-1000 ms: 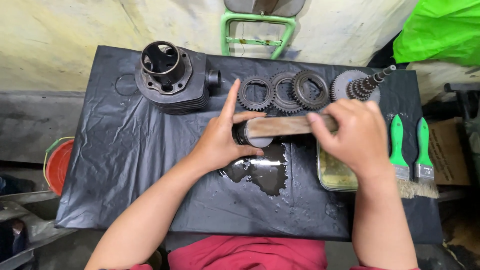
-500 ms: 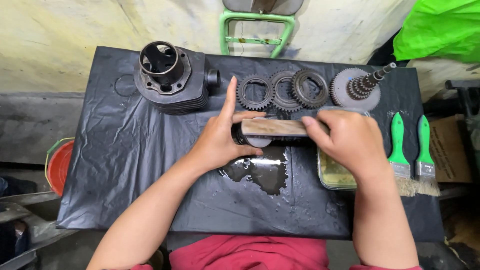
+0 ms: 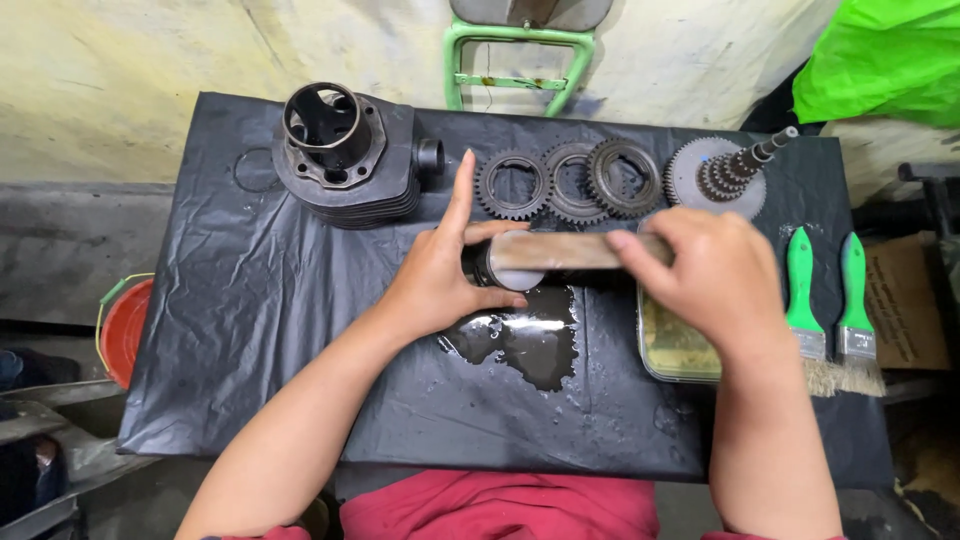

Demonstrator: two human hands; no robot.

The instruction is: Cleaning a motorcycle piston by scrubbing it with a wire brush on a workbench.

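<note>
Brush (image 3: 575, 250) lies crosswise, handle end in right hand (image 3: 715, 285), closed around it. Left hand (image 3: 445, 280) grips round metal part (image 3: 500, 272) under brush's left end, index finger straight.

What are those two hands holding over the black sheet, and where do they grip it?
The left hand grips a round metal part around its side. The right hand holds a wooden-handled brush by its right end, laid across that part.
</note>
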